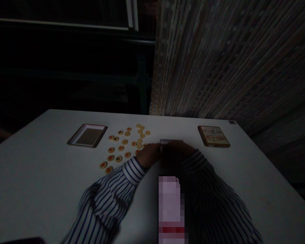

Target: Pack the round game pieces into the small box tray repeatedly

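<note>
Both my hands meet at the middle of the white table (27, 176), in striped sleeves. My left hand (149, 155) and my right hand (179, 149) are closed around a small flat grey-white thing (170, 141); the dim light hides what it is. Several round wooden game discs (120, 148) with red and black marks lie scattered just left of my hands, the nearest touching my left hand.
An open shallow box tray (87, 135) lies left of the discs. A printed box lid (213, 136) rests at the right near the far edge. A ribbed wall (231, 61) rises behind the table on the right; the left background is dark.
</note>
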The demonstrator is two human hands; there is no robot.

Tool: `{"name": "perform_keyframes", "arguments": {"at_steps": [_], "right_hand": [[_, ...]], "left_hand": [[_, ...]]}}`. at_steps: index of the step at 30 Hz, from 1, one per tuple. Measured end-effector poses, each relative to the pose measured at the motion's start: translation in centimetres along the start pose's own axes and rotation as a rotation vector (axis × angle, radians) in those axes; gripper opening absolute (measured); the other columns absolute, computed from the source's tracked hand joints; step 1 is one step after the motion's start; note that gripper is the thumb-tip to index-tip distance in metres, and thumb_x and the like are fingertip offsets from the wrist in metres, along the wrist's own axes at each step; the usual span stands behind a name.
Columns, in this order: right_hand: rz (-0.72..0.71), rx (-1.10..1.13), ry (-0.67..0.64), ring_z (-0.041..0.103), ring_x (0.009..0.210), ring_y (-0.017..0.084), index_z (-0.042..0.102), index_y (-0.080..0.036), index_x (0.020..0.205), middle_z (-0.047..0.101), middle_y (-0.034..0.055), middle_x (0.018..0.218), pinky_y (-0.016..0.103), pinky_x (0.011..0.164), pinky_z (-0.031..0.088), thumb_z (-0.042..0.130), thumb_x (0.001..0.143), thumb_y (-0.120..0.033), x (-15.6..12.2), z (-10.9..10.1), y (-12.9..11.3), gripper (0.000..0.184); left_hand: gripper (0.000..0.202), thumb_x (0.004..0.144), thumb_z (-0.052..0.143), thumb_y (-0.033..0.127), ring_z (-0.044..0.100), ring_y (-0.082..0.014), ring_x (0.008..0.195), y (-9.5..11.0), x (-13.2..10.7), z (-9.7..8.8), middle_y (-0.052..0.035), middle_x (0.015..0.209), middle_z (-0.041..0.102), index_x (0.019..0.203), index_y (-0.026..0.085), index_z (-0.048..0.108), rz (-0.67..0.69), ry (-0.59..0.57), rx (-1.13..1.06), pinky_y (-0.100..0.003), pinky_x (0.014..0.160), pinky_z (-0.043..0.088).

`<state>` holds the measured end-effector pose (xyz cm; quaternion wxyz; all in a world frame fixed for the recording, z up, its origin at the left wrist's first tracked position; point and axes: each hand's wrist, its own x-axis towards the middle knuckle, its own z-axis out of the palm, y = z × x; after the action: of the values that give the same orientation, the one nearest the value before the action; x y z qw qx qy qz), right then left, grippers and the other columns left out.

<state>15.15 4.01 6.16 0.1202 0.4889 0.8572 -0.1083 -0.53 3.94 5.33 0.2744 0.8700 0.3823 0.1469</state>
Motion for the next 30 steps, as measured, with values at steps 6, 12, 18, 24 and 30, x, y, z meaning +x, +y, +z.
{"name": "perform_keyframes", "arguments": {"at_steps": [6, 12, 18, 24, 30], "right_hand": [[0.012, 0.012, -0.008, 0.062, 0.074, 0.02, 0.066, -0.018, 0.088, 0.067, 0.009, 0.085, 0.027, 0.061, 0.046, 0.048, 0.075, -0.035, 0.0, -0.2, -0.1, 0.028], [0.008, 0.059, 0.018, 0.062, 0.076, 0.02, 0.067, -0.016, 0.086, 0.067, 0.0104, 0.084, 0.026, 0.062, 0.044, 0.048, 0.076, -0.033, -0.4, -0.5, -0.2, 0.027], [0.076, 0.068, 0.055, 0.061, 0.078, 0.023, 0.064, -0.019, 0.094, 0.066, 0.0095, 0.088, 0.027, 0.062, 0.044, 0.051, 0.073, -0.039, -1.4, -1.5, 0.3, 0.031], [0.14, 0.04, 0.202, 0.058, 0.089, 0.02, 0.059, -0.02, 0.102, 0.064, 0.0076, 0.097, 0.027, 0.072, 0.042, 0.04, 0.081, -0.029, -3.4, -1.9, 1.9, 0.03], [0.27, 0.13, 0.405, 0.057, 0.084, 0.015, 0.056, -0.018, 0.104, 0.062, 0.007, 0.098, 0.024, 0.072, 0.042, 0.04, 0.082, -0.027, -7.4, 0.9, 2.6, 0.029]], "left_hand": [[0.036, 0.075, 0.041, 0.013, 0.06, -0.0202, 0.091, 0.1, 0.0, -0.1, -0.0095, 0.099, 0.065, 0.107, 0.016, 0.057, -0.025, -0.011, 0.03, -0.031, 0.077, 0.045], [0.036, 0.076, 0.04, 0.014, 0.06, -0.0193, 0.089, 0.2, 0.0, -0.1, -0.0086, 0.098, 0.065, 0.108, 0.017, 0.057, -0.022, -0.013, 0.011, -0.03, 0.076, 0.045], [0.036, 0.073, 0.042, 0.012, 0.059, -0.0185, 0.089, 0.4, -0.1, -0.3, -0.0086, 0.097, 0.065, 0.106, 0.016, 0.058, -0.035, -0.016, 0.007, -0.03, 0.078, 0.044], [0.035, 0.073, 0.044, 0.013, 0.058, -0.0189, 0.093, 0.8, -0.5, -0.6, -0.0094, 0.101, 0.064, 0.105, 0.016, 0.057, -0.073, 0.002, 0.006, -0.03, 0.081, 0.043], [0.034, 0.077, 0.042, 0.018, 0.058, -0.0186, 0.091, 0.4, -2.6, 0.1, -0.0089, 0.099, 0.064, 0.109, 0.016, 0.055, -0.092, 0.051, 0.023, -0.03, 0.081, 0.043]]}}
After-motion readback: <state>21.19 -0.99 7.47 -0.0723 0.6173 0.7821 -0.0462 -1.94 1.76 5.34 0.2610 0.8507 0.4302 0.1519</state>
